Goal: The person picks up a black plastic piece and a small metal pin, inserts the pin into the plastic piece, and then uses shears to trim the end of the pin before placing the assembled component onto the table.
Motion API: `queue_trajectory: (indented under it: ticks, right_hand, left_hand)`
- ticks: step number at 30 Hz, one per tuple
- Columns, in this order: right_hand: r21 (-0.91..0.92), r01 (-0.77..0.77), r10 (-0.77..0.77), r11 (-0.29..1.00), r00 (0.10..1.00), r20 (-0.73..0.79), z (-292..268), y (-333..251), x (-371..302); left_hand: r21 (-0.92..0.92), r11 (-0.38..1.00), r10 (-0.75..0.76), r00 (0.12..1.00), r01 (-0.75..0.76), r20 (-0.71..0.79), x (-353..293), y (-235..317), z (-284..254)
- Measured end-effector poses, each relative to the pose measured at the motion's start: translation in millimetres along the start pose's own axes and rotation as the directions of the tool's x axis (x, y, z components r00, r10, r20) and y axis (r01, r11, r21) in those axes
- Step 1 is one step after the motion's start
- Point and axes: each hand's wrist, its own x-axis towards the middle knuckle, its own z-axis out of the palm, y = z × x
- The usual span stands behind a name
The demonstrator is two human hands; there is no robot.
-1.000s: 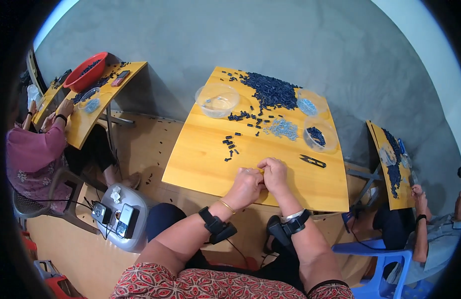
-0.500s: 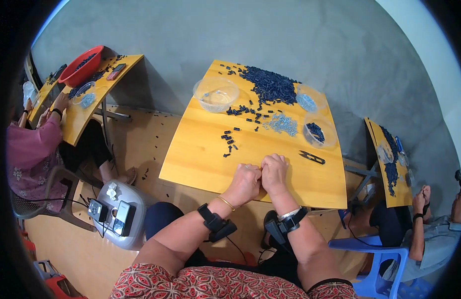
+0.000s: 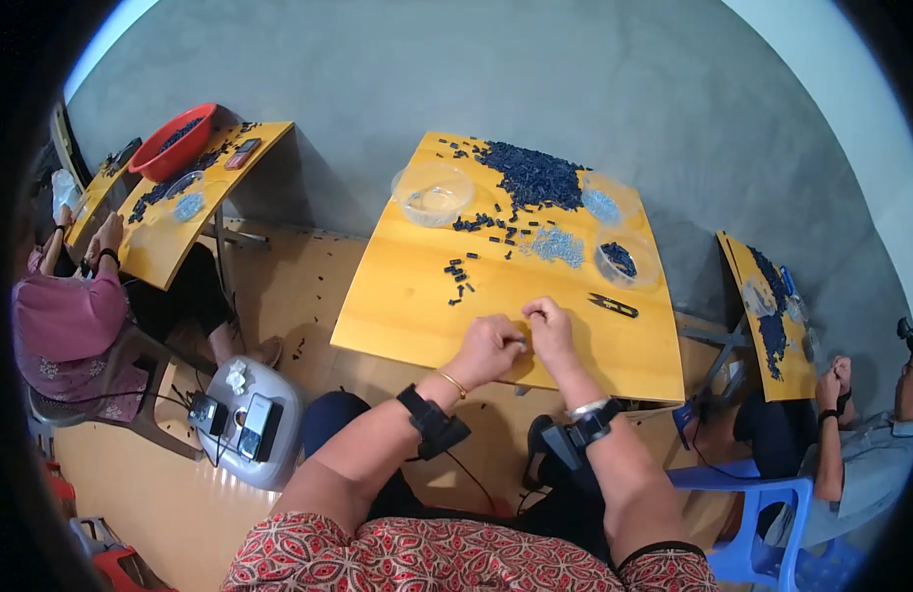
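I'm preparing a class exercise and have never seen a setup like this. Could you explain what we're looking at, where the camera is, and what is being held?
There is no robot here: a person works with two bare hands, the left hand and the right hand, with black devices strapped near the wrists. The view comes from the left of two fisheye cameras worn on the head, looking down, so straight edges bend near the rim.

On the yellow table lie a heap of small dark pieces, a patch of pale blue-grey bits, clear plastic tubs and black snips.

The hands are close together over the near edge, fingers curled. Anything between the fingers is too small to make out.
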Motion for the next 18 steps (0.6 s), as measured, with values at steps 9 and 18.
queue_trajectory:
  ticks: [9,18]
  right_hand:
    - [-0.057,0.342,-0.340,0.938,0.940,0.040,-33.9,-144.7,-91.7]
    - [-0.183,0.576,-0.586,0.797,0.810,-0.001,-40.6,-184.3,-130.1]
  left_hand:
    - [-0.877,0.260,-0.492,0.837,0.405,0.240,-38.1,102.3,-59.1]
    - [-0.936,0.105,-0.338,0.897,0.336,0.284,-72.8,142.3,-72.8]
